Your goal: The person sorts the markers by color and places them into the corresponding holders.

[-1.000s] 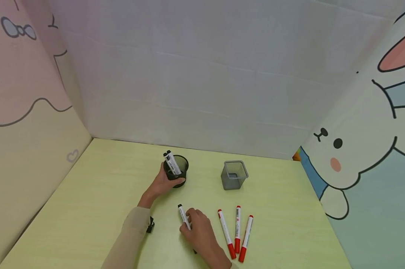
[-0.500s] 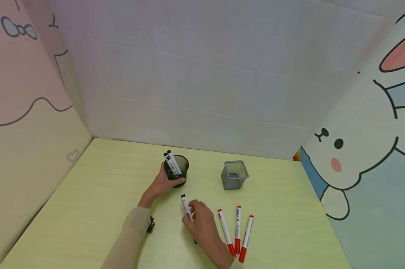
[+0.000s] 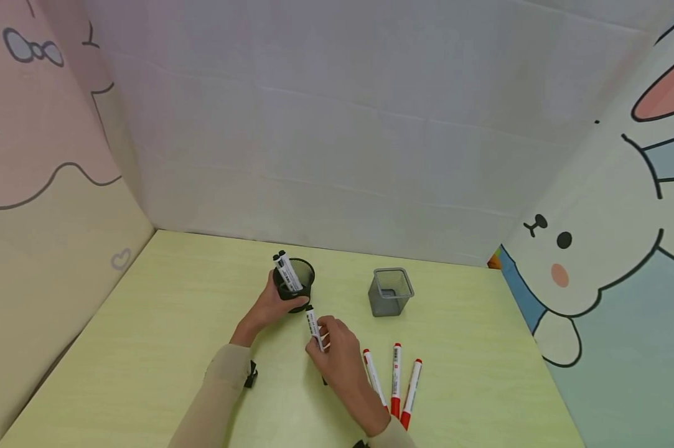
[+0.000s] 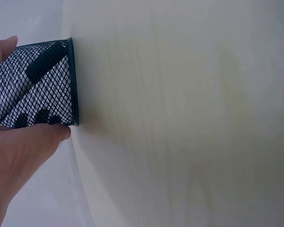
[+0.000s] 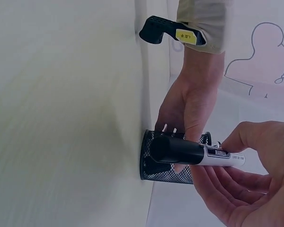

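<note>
My left hand (image 3: pixel 274 305) grips a round black mesh pen cup (image 3: pixel 302 274) from its near left side. Two white markers (image 3: pixel 287 272) with black ends lean inside that cup. In the left wrist view, their dark caps show through the mesh wall (image 4: pixel 38 80). My right hand (image 3: pixel 339 354) pinches a black-capped white marker (image 3: pixel 314 326) between thumb and fingers, just in front of the cup. The right wrist view shows this marker's thick black cap (image 5: pixel 177 150) pointing down toward the table, with the cup behind it.
A square grey mesh holder (image 3: pixel 389 292) stands right of the black cup. Three red-capped white markers, the middle one (image 3: pixel 396 373) among them, lie right of my right hand, which partly covers the leftmost. A white wall (image 3: pixel 337 155) rises behind the table (image 3: pixel 191 280).
My right hand has moved forward with the marker, bringing its upper end close to the pen cup. The left hand and cup have stayed in place.
</note>
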